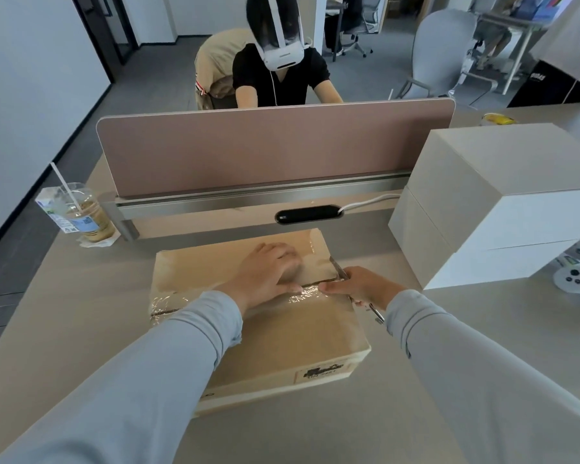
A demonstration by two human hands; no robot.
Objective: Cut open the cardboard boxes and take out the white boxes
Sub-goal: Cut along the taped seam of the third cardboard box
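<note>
**A:** Where was the box (282, 346) found, and how was it held?

**B:** It was laid mid-desk (416, 380), nearer the near edge, with its flaps shut. The tape (302, 294) appeared slit along the seam (318, 282) from the right end only. The left hand (265, 272) was spread flat on the far flap, fingers straight and nothing clasped, with its thumb laid against the seam. A thin metal tool (336, 267) was held in the closed grip of the right hand (359, 286) at the seam's right end. Whether it was a knife or scissors could not be told.

**A:** What could be expected to go wrong?

**B:** The thumb could be nicked. It was placed in the line of the cut, just beside the right hand, and one slip on the wrinkled tape would be enough. The contents could be scored if the tool were driven too deep, since nothing inside was shown. The box could also be skewed across the desk if the flat hand were lifted while the tape was dragged.

**A:** And the white boxes (503, 202)?

**B:** They were stacked by the right edge, well apart from the cut. Little risk was judged there.
</note>
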